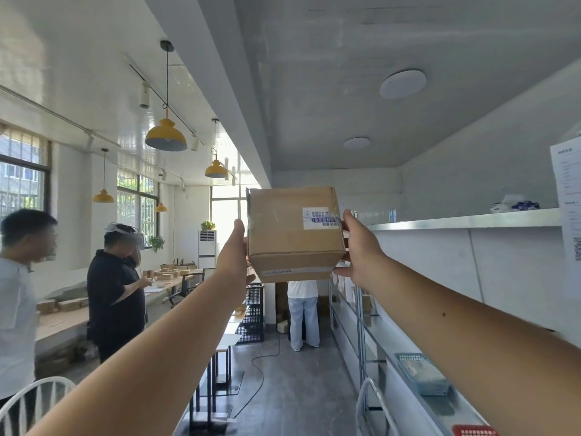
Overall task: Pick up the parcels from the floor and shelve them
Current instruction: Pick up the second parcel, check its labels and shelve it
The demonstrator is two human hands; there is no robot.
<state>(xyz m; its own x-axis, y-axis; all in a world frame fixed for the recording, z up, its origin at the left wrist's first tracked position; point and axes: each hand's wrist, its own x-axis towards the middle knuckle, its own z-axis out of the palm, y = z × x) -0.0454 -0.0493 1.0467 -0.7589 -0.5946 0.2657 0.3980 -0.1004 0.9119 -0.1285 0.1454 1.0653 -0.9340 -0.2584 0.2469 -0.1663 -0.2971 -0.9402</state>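
Observation:
A brown cardboard parcel (294, 234) with a white and blue label and clear tape is held up high at arm's length in the middle of the view. My left hand (234, 251) presses its left side and my right hand (361, 247) presses its right side. The parcel hangs in the air, level with the left end of the top board of a white metal shelf (465, 220) that runs along the right wall. Its lower boards (374, 325) run down the aisle.
A blue and white pack (515, 205) lies on the top shelf. A blue basket (423, 377) and a red basket (474, 431) sit lower down. Three people stand around: two at left, one (303, 313) in the aisle. Tables with boxes at left, white chair backs near me.

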